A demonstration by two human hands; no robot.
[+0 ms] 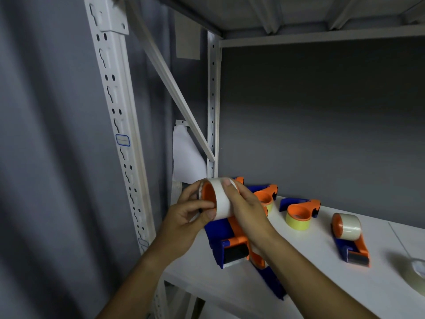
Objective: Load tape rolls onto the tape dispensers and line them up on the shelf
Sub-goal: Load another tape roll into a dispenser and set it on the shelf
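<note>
Both hands have their grip on one white tape roll [222,199], held up at the near left end of the shelf [310,272]. The left hand [188,217] pinches the roll's open left end, thumb on the lower rim and fingers curled over the top edge, just beside the orange hub [208,195] that fills the core. The right hand [247,207] wraps over the roll's right side, fingers curled across the top of the tape, palm covering the part of the dispenser behind it. The roll sits on the blue and orange held dispenser [232,246], whose toothed front end points toward the camera and hangs just over the shelf's near edge; whether it rests on the board I cannot tell.

Farther back lie two more dispensers with yellow rolls, one [266,196] just behind the right hand, the other [299,214] beside it to the right. Well apart on the right, a fourth dispenser [349,238] carries a clear roll. A loose clear roll [417,267] shows, blurred, at the right edge. White slotted uprights [119,125] stand at the left.
</note>
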